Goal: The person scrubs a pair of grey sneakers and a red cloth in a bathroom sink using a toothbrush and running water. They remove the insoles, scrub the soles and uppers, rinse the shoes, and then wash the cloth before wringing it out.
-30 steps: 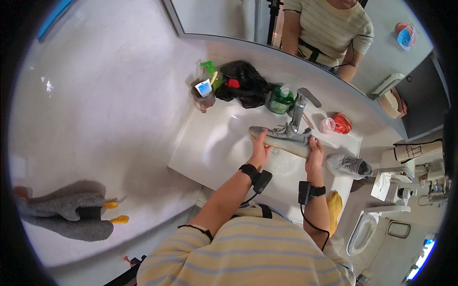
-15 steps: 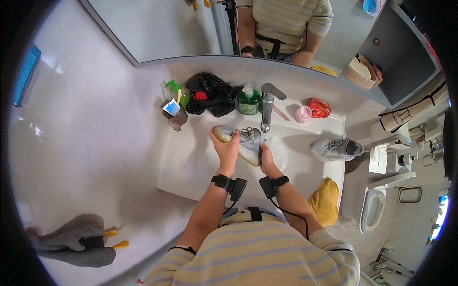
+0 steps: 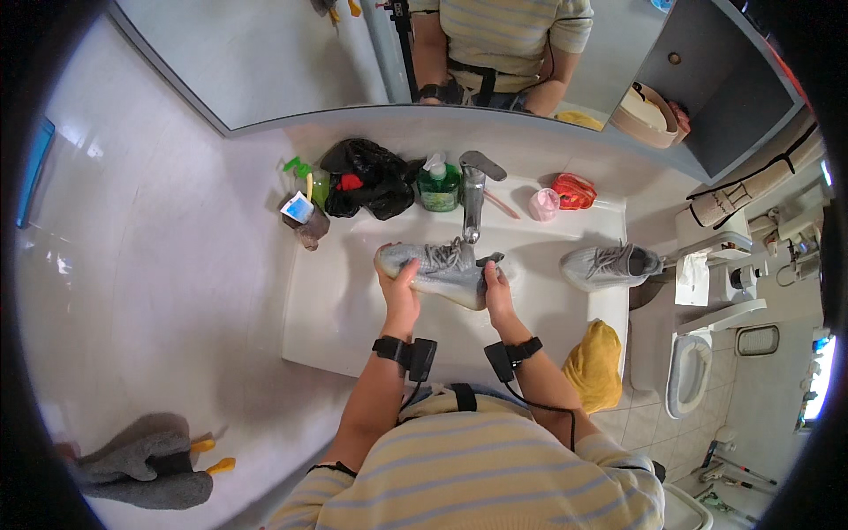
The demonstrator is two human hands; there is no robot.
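Note:
A grey sneaker with laces is held level over the white sink, just below the chrome faucet. My left hand closes round its toe end, thumb on the upper. At the heel end, my right hand grips the shoe by its opening, where a dark tab or lining sticks up. The matching grey sneaker rests apart on the sink's right edge. Both wrists wear black straps with small black boxes.
Behind the sink stand a green soap bottle, a black plastic bag, a pink cup and a red packet. A yellow cloth hangs over the right front. A mirror spans the wall; a toilet is at right.
The sneaker has turned from tilted to nearly level, showing its side. Both hands have kept their hold. The whole view has shifted slightly.

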